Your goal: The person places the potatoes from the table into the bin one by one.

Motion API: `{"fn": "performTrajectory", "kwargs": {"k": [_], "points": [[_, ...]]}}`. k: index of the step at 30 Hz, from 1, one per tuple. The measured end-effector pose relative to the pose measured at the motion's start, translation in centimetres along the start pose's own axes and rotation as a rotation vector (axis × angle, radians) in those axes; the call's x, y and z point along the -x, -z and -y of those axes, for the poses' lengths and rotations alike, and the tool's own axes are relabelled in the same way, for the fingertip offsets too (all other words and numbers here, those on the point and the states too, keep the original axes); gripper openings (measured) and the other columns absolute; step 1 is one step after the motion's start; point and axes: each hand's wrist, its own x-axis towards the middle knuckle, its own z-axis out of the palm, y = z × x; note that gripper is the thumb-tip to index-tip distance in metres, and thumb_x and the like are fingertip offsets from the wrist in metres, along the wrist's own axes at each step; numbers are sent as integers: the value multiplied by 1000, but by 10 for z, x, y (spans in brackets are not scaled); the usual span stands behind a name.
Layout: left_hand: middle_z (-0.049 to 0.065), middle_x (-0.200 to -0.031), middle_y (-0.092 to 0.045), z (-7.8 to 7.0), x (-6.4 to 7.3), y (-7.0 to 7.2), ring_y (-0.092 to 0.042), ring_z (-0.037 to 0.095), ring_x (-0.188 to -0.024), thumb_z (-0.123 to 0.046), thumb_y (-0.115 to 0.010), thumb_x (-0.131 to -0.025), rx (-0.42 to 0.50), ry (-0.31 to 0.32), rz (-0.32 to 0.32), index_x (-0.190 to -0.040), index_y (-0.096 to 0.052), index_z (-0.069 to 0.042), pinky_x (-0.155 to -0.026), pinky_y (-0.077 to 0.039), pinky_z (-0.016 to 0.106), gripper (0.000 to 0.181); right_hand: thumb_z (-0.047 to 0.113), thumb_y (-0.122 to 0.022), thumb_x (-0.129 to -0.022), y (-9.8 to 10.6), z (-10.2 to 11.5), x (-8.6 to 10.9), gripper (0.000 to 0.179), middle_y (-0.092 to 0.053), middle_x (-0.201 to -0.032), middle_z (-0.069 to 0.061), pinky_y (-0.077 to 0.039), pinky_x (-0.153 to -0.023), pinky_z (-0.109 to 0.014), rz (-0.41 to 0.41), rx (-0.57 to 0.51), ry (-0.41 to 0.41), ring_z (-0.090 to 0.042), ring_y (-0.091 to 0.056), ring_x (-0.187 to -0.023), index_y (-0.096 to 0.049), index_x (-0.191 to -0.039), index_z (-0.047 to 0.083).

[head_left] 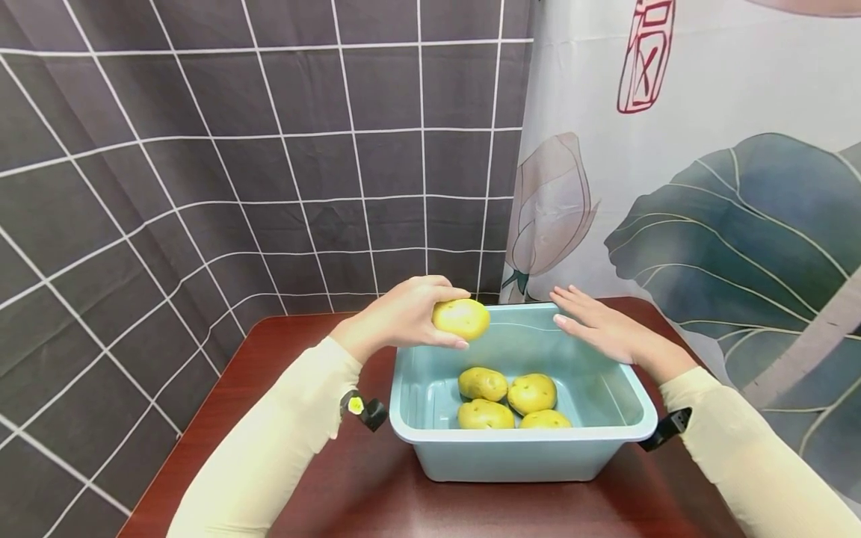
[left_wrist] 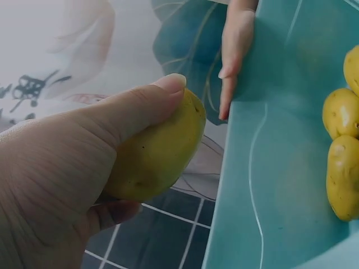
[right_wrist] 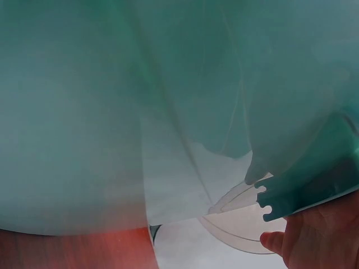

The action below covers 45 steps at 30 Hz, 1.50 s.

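Note:
My left hand point(head_left: 403, 314) grips a yellow potato point(head_left: 461, 319) above the left back part of a light blue plastic bin point(head_left: 511, 456). In the left wrist view, the thumb lies along the top of that potato point(left_wrist: 162, 148), and a fingertip shows beneath it. Several more potatoes point(head_left: 532, 393) lie together on the bin's floor. My right hand point(head_left: 602, 329), its fingers straight, is at the bin's back right rim; whether it touches the rim is unclear. The right wrist view shows only part of this hand point(right_wrist: 320, 238), close beside a teal plastic edge.
The bin stands on a reddish-brown table point(head_left: 296, 359). Behind the table hangs a dark grey curtain point(head_left: 303, 172) with a white grid. A white curtain point(head_left: 592, 75) with flower and leaf prints hangs at the right. Each wrist carries a small black camera point(head_left: 666, 430).

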Motion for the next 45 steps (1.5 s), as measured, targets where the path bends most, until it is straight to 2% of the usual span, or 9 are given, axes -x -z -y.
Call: {"fn": "performTrajectory", "kwargs": {"k": [7, 15, 22, 28, 34, 45], "points": [[-4, -105, -63, 5, -19, -11, -54, 9, -91, -53, -79, -71, -18, 12, 109, -127, -64, -19, -75, -44, 24, 68, 53, -38, -99, 0, 1, 1, 70, -17, -158, -14, -6, -109, -65, 0, -4, -9, -36, -2, -146, -26, -152, 10], [-3, -106, -65, 5, -39, -27, -56, 8, -90, -49, -82, -70, 30, -7, 176, -126, -65, -16, -74, -45, 21, 67, 54, -38, -99, 0, 4, 1, 70, -18, -158, -13, -7, -109, -65, -1, 0, -21, -36, -2, -146, -27, -152, 10], [-3, -115, -66, 2, -51, -46, -57, 7, -97, -44, -83, -70, 47, -28, 260, -129, -63, -16, -82, -44, 18, 68, 50, -40, -100, -1, 4, 1, 68, -18, -158, -14, -7, -109, -66, 2, 2, -26, -36, -3, -146, -26, -152, 10], [-6, -118, -66, 4, -52, -61, -58, 5, -98, -42, -85, -69, 88, -19, 316, -129, -63, -14, -82, -45, 16, 70, 52, -40, -99, -2, 2, 0, 69, -17, -158, -13, -8, -109, -66, 1, 5, -29, -35, -3, -146, -26, -152, 11], [-8, -118, -66, 7, -48, -76, -57, 4, -99, -43, -86, -67, 120, -13, 350, -130, -62, -16, -82, -45, 15, 73, 54, -39, -98, -3, 2, 0, 70, -18, -158, -12, -7, -109, -66, 1, 8, -28, -35, -3, -146, -26, -152, 11], [-12, -111, -67, 12, -43, -86, -56, 4, -94, -40, -88, -65, 140, 25, 450, -128, -65, -18, -82, -45, 16, 70, 52, -40, -99, -1, 3, 1, 70, -18, -158, -13, -8, -108, -66, -1, 7, -19, -36, -4, -146, -27, -152, 9]]}}
